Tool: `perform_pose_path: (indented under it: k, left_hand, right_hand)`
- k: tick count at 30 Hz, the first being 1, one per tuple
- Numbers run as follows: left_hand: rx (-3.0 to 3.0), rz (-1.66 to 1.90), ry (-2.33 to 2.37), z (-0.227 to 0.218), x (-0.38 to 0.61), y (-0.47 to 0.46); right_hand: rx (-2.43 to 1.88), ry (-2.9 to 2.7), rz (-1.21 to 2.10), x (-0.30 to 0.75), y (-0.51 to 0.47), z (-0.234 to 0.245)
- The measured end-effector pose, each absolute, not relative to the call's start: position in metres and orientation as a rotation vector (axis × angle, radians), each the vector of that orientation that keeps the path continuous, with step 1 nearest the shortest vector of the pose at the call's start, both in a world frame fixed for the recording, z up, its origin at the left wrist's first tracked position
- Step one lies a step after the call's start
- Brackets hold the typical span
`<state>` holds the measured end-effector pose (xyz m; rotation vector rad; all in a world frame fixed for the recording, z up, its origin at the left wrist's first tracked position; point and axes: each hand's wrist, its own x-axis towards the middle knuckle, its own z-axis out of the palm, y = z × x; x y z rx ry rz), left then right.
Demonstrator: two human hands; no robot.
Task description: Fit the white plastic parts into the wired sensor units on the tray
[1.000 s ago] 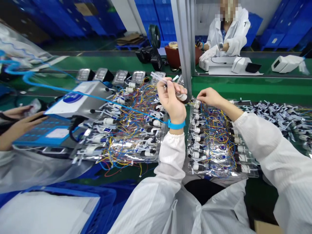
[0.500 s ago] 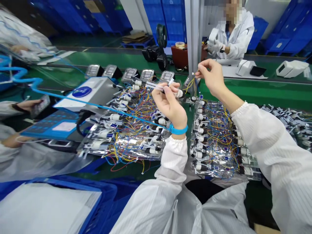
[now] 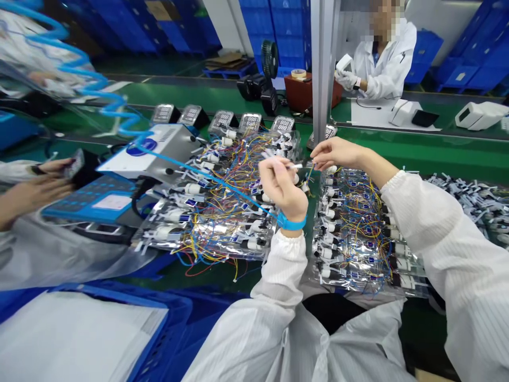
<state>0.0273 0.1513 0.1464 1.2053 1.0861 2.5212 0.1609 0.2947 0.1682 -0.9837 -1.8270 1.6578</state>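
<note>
My left hand, with a blue wrist strap, is closed around a small white cylindrical part with pale strips; most of it is hidden by the fingers. Thin yellow and blue wires hang between the hands. At their upper end, the fingertips of my right hand are pinched together. Below both hands lie two plastic-covered trays: the left tray carries wired white-and-black cylindrical parts under loose wires, and the right tray holds similar parts in rows.
Several display units line the back of the bench beside a metal post. A white box-shaped device stands left, near a co-worker's hands. Loose parts are piled right. A blue crate sits lower left. Another person works opposite.
Both hands have moved down, the right one clearly further, and come closer together. The wires have come down with them. The coiled blue cord at left has swung.
</note>
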Motion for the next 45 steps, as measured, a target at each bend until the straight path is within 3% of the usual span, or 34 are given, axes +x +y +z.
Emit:
perform_pose_path:
  k: [3, 9, 14, 23, 29, 34, 38, 45]
  left_hand:
    - [1.504, 2.231, 1.345, 0.124, 0.024, 0.135]
    - [1.647, 1.731, 1.697, 0.084, 0.021, 0.103]
    - [1.791, 1.730, 1.604, 0.064, 0.018, 0.088]
    - [2.040, 1.776, 1.577, 0.044, 0.006, 0.086]
    - [2.066, 1.751, 1.562, 0.044, 0.004, 0.084]
    - [2.036, 1.344, 1.814, 0.036, 0.001, 0.085]
    - [2.049, 1.046, 1.748, 0.028, 0.003, 0.084]
    - [1.837, 1.176, 1.723, 0.024, 0.001, 0.089]
  right_hand:
    - [-1.045, -1.841, 1.550, 0.173, 0.301, 0.157]
    - [-1.106, -2.472, 0.837, 0.183, 0.312, 0.116]
    - [-1.136, -2.487, 0.603, 0.187, 0.312, 0.098]
    - [-0.867, -2.214, 0.323, 0.175, 0.314, 0.142]
    - [-0.825, -2.053, 0.392, 0.140, 0.315, 0.153]
    - [-0.887, -2.101, 0.541, 0.139, 0.328, 0.134]
    - [-1.083, -2.232, 0.605, 0.151, 0.328, 0.116]
    - [-1.183, -2.218, 0.432, 0.152, 0.323, 0.115]
